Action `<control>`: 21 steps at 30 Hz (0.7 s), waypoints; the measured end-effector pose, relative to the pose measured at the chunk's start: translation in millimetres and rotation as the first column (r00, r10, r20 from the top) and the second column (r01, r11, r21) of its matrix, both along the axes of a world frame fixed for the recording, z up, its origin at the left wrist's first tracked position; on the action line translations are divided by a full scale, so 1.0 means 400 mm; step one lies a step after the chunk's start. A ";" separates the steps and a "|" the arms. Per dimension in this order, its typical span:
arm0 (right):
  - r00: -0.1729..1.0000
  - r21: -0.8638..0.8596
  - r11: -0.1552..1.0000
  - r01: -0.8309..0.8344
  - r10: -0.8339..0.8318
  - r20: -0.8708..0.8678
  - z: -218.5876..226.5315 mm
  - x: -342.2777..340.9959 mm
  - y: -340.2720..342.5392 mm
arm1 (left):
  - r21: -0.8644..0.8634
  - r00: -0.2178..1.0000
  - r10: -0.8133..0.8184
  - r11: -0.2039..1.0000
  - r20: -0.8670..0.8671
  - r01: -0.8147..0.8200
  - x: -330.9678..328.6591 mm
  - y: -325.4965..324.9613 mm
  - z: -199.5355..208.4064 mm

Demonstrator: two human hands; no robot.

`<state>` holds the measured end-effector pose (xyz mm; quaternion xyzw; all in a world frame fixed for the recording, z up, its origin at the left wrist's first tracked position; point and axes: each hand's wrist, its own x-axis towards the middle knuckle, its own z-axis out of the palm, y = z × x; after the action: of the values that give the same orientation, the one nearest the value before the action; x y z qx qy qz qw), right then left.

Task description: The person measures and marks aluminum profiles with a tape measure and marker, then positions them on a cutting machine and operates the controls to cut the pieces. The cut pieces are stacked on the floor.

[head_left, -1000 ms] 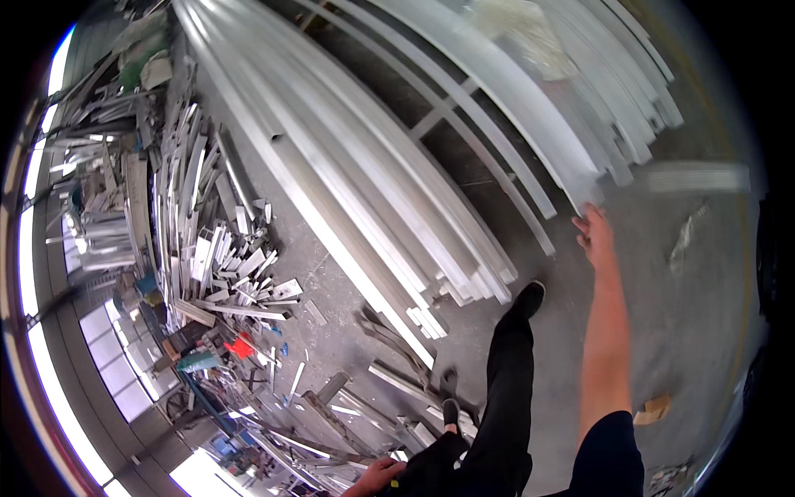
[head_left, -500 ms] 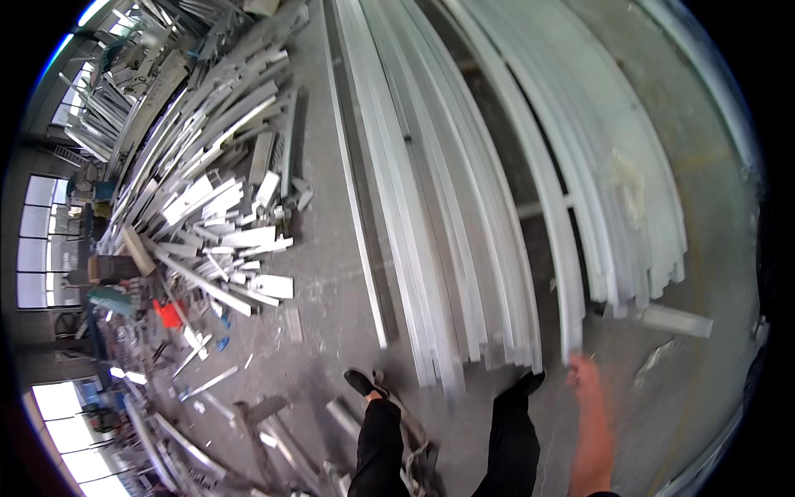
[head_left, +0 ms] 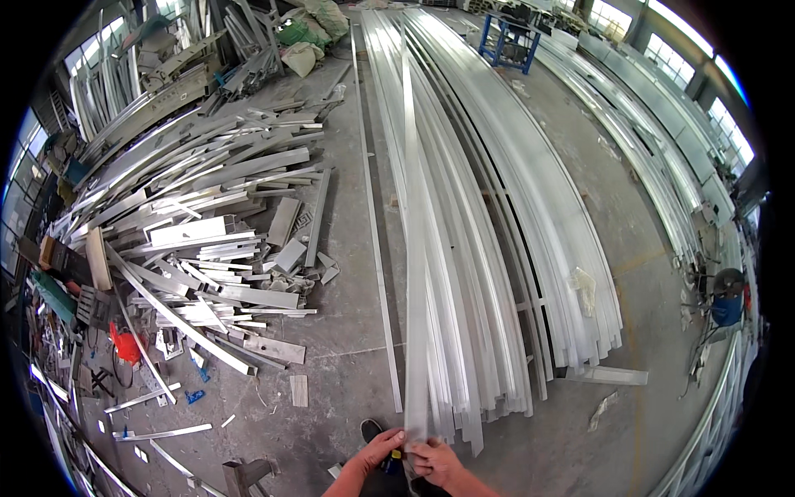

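A long silvery metal profile (head_left: 416,364) runs away from me over the left side of a stack of similar profiles (head_left: 464,273). Its near end is between my hands. My left hand (head_left: 383,447) is closed on the left edge of that end, thumb on top. From the right, my right hand (head_left: 437,462) grips the same end with curled fingers. Just below my left hand shows a small dark and yellow thing (head_left: 392,461), too covered to name. A dark shoe (head_left: 370,430) is on the floor behind my left hand.
One thin profile (head_left: 383,306) lies apart, left of the stack. Wider profiles (head_left: 571,273) form another row at right, above a short crosswise piece (head_left: 609,376). Metal offcuts (head_left: 224,248) heap up at left. A blue metal stand (head_left: 508,45) is at the far end.
My right hand has come left from the end of a profile between the two rows. My left hand has come into view, and both now hold one profile's end. The view has turned and tilted up.
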<state>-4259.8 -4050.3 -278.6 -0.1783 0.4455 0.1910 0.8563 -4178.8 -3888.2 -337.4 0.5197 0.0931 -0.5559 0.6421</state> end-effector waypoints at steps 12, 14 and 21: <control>0.984 -0.550 0.819 -0.165 0.171 -0.040 -0.177 0.001 0.024 | -0.080 0.976 -0.185 0.981 -0.116 0.176 0.132 0.047 0.058; 0.809 -0.868 0.485 -0.106 0.550 0.208 -0.273 0.000 0.012 | -0.160 0.965 -0.244 0.961 -0.098 0.227 0.147 0.013 0.053; 0.822 -0.391 0.808 -0.441 0.539 0.186 -0.403 0.053 -0.081 | -0.079 0.952 -0.254 0.967 -0.171 0.244 0.131 -0.008 -0.136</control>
<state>-4238.8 -4082.8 -439.7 -0.4550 0.2795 0.3021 0.7897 -4126.5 -3891.3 -392.0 0.4565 0.0684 -0.6793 0.5704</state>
